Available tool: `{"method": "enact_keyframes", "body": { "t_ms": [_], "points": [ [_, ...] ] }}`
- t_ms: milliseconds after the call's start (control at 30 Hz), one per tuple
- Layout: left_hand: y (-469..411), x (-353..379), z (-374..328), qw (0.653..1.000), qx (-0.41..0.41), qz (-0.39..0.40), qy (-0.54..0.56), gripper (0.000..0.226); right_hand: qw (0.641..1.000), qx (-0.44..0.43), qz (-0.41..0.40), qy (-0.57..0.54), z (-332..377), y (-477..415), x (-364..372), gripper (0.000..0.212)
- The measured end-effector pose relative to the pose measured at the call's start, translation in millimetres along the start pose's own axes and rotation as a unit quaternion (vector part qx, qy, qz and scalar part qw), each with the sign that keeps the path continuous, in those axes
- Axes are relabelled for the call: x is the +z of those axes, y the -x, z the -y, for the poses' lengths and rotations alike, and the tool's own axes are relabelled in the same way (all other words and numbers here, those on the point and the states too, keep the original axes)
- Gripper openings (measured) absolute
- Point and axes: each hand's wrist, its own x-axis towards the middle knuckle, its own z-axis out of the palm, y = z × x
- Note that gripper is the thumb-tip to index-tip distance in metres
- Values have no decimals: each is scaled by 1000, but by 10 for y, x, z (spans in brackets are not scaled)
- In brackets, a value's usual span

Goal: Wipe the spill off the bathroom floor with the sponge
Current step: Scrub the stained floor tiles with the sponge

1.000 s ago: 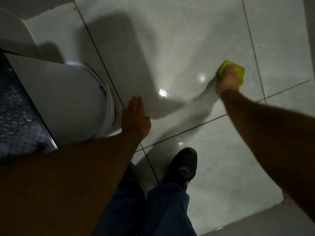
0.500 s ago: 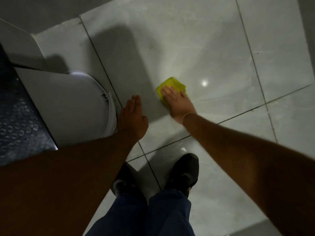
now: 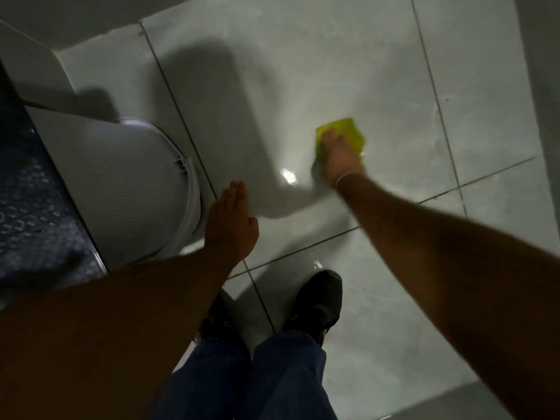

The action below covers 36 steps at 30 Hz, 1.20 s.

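Observation:
A yellow-green sponge (image 3: 348,131) lies flat on the glossy grey floor tile (image 3: 303,71), right of centre. My right hand (image 3: 339,156) presses down on it, fingers spread over its near half, arm stretched out from the lower right. The tile around it shines wet, with a bright light glint (image 3: 288,176) just left of the hand. My left hand (image 3: 231,225) hangs flat with its fingers together, holding nothing, beside the toilet.
A white toilet (image 3: 130,192) with closed lid fills the left side, a dark patterned mat (image 3: 27,213) beyond it. My two black shoes (image 3: 318,301) stand on the tiles near the bottom centre. A grey wall (image 3: 542,86) borders the right edge.
My right hand swept the sponge from the far right to the left near the toilet, then back rightward to the middle of the tile. The left hand stayed put.

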Motion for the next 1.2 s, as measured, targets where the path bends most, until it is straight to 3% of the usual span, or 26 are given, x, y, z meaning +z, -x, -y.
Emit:
{"method": "enact_keyframes", "body": {
  "t_ms": [100, 300, 367, 467, 567, 633, 733, 867, 1100, 1200],
  "points": [
    [9, -25, -78, 1000, 26, -9, -5, 77, 991, -113, 29, 67, 304, 224, 399, 75],
    [4, -48, -66, 1000, -6, -9, 7, 74, 980, -150, 25, 131, -214, 491, 542, 80],
    [10, -49, -43, 1000, -5, -4, 12, 70, 987, -87, 6, 137, -522, 594, 493, 82],
    [39, -63, -44, 1000, 13, 1, 6, 69, 992, 79, -24, 95, -794, 678, 421, 83],
    [97, -45, -28, 999, 42, 15, 0, 71, 982, 187, -30, 16, -637, 655, 510, 84],
    [106, -30, 17, 999, 45, 15, 3, 75, 988, 152, -32, -4, -302, 717, 696, 83],
    [80, -3, 70, 1000, 19, 11, 16, 77, 999, -9, 7, 41, 328, 1007, 1084, 82],
    [96, -47, 76, 998, -20, 18, 59, 78, 974, -182, 118, 61, 949, 1208, 1450, 80],
    [151, 87, 110, 996, -11, -33, 81, 73, 938, -298, 56, 166, 839, 376, 1029, 60],
    [187, 110, 33, 994, -19, -32, 103, 73, 972, -205, -11, 115, 506, -35, 612, 67]
  ]
}}
